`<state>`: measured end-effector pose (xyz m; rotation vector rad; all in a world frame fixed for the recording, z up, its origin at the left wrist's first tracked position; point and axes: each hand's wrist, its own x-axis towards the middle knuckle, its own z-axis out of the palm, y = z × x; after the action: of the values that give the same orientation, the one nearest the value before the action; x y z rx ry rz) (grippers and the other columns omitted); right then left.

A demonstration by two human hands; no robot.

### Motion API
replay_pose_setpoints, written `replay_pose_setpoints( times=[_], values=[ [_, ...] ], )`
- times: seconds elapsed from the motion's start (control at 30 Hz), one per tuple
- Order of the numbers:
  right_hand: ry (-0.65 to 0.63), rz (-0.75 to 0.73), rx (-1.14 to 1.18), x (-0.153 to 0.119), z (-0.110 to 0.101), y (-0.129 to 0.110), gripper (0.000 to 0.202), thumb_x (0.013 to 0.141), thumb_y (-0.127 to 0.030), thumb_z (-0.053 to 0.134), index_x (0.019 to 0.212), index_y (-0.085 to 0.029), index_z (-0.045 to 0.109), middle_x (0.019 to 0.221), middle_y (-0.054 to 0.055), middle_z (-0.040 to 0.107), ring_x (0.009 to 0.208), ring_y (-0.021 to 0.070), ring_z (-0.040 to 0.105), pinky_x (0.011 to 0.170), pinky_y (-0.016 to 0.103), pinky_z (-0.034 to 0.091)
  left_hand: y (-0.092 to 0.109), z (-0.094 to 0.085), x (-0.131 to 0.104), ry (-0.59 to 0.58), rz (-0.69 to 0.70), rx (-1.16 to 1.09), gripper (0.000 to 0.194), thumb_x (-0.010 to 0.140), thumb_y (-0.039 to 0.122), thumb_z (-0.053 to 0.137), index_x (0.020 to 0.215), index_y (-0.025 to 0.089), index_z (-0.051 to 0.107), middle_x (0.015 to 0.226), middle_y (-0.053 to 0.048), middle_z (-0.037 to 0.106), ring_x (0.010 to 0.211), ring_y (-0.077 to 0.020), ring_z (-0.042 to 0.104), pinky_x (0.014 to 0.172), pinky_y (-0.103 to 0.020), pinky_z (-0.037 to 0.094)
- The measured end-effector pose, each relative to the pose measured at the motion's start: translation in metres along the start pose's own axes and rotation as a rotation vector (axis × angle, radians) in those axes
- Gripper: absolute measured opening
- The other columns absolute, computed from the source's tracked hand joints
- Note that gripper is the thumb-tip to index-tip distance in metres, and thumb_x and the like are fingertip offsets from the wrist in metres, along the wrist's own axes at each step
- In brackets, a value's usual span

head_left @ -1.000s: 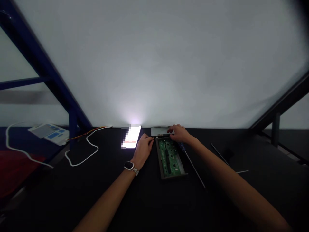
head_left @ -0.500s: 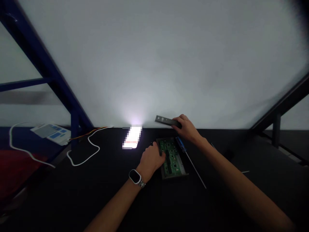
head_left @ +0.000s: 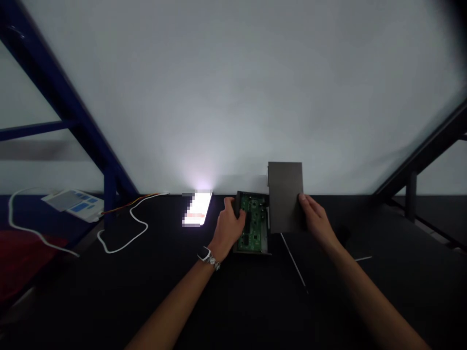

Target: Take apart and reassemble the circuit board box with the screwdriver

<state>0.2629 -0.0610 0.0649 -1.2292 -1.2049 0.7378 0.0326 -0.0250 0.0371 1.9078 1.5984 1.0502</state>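
Observation:
My left hand point(head_left: 229, 226) grips the left edge of a shallow metal case, its thumb over the rim; a green circuit board point(head_left: 257, 223) lies inside the case. A watch is on the left wrist. My right hand point(head_left: 317, 218) is closed on the right side of a flat grey metal cover point(head_left: 286, 197), holding it up with its broad face toward me, just right of the board. The thin shaft of a screwdriver point(head_left: 294, 260) shows below the cover; its blue handle is hidden behind.
A brightly lit phone point(head_left: 198, 209) lies near the wall, left of the board. A white cable point(head_left: 140, 223) with coloured wires runs across the black table point(head_left: 233, 306) to a white-and-blue card point(head_left: 78, 203). Blue metal posts point(head_left: 82, 116) flank the left side. A thin light rod point(head_left: 364, 258) lies right.
My right hand has turned the cover from edge-on to broad side toward me and moved it right and down. My left hand and the case have shifted slightly, and the case sits more upright.

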Motion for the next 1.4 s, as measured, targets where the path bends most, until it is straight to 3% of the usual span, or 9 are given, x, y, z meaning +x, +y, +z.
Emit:
replay_pose_setpoints(
  times=[0.1,0.23,0.33,0.67,0.93,1.1,1.23,1.33,1.4],
  values=[
    [-0.059,0.206,0.123,-0.011,0.011,0.018,0.047,0.082,-0.063,0.058,0.102,-0.022,0.069,0.095,0.004,0.072,0.093,0.0235,0.065,0.077,0.031,0.052,-0.008,0.003,-0.002,0.088,-0.058,-0.210,0.038,0.094,0.032,0.046,0.127,0.019,0.036,0.091,-0.008,0.068,0.074,-0.0205,0.067,0.065,-0.031,0.049],
    [-0.147,0.318,0.148,-0.026,0.030,0.030,0.048,0.081,-0.064,0.058,0.101,-0.021,0.069,0.093,0.005,0.072,0.088,0.0230,0.065,0.071,0.029,0.052,-0.009,0.002,-0.011,0.160,-0.080,-0.273,0.042,0.098,0.040,0.039,0.135,0.021,0.036,0.110,-0.012,0.065,0.097,-0.0226,0.065,0.081,-0.036,0.051],
    [-0.193,0.314,0.122,-0.033,0.039,0.029,0.046,0.084,-0.063,0.055,0.102,-0.022,0.068,0.092,0.005,0.071,0.084,0.0218,0.065,0.070,0.029,0.051,-0.004,0.000,-0.015,0.167,-0.054,-0.285,0.041,0.100,0.038,0.035,0.138,0.024,0.037,0.120,-0.012,0.063,0.109,-0.0235,0.061,0.089,-0.038,0.050],
    [-0.240,0.285,0.120,-0.038,0.048,0.029,0.042,0.087,-0.059,0.053,0.101,-0.021,0.064,0.092,0.004,0.069,0.083,0.0205,0.063,0.072,0.031,0.050,0.008,0.003,-0.019,0.144,-0.039,-0.380,0.042,0.101,0.039,0.033,0.138,0.021,0.039,0.129,-0.011,0.060,0.117,-0.0232,0.058,0.095,-0.039,0.047],
    [-0.246,0.345,0.150,-0.044,0.053,0.025,0.038,0.086,-0.059,0.055,0.093,-0.022,0.062,0.079,0.003,0.066,0.069,0.0196,0.063,0.059,0.029,0.049,0.010,0.007,-0.021,0.150,-0.058,-0.393,0.042,0.102,0.040,0.028,0.139,0.024,0.039,0.134,-0.010,0.056,0.122,-0.0231,0.054,0.097,-0.038,0.046],
    [-0.351,0.388,0.309,-0.045,0.048,0.017,0.039,0.084,-0.048,0.064,0.114,-0.024,0.060,0.104,0.007,0.071,0.087,0.0229,0.069,0.076,0.035,0.055,0.009,0.009,-0.019,0.165,-0.050,-0.387,0.042,0.102,0.043,0.028,0.139,0.027,0.040,0.137,-0.008,0.054,0.124,-0.0228,0.052,0.101,-0.039,0.043],
    [-0.452,0.370,0.370,-0.042,0.036,0.007,0.056,0.076,-0.037,0.074,0.127,-0.025,0.054,0.112,0.009,0.071,0.092,0.0263,0.070,0.073,0.037,0.056,0.002,0.001,-0.008,0.127,0.034,-0.352,0.041,0.102,0.040,0.029,0.137,0.026,0.044,0.133,-0.008,0.057,0.121,-0.0228,0.054,0.099,-0.040,0.045],
    [-0.363,0.295,0.381,-0.035,0.030,0.000,0.058,0.074,-0.039,0.075,0.126,-0.023,0.055,0.108,0.010,0.072,0.091,0.0270,0.071,0.079,0.041,0.056,-0.014,-0.008,0.004,0.062,0.172,-0.235,0.037,0.100,0.034,0.034,0.131,0.022,0.051,0.125,-0.009,0.060,0.114,-0.0225,0.057,0.096,-0.039,0.048],
    [-0.280,0.229,0.347,-0.027,0.027,-0.004,0.060,0.072,-0.041,0.077,0.126,-0.023,0.056,0.107,0.010,0.073,0.092,0.0275,0.071,0.082,0.042,0.056,-0.030,-0.011,0.011,0.082,0.217,-0.101,0.030,0.096,0.028,0.044,0.122,0.018,0.056,0.118,-0.011,0.058,0.107,-0.0221,0.059,0.093,-0.038,0.049]
  ],
)
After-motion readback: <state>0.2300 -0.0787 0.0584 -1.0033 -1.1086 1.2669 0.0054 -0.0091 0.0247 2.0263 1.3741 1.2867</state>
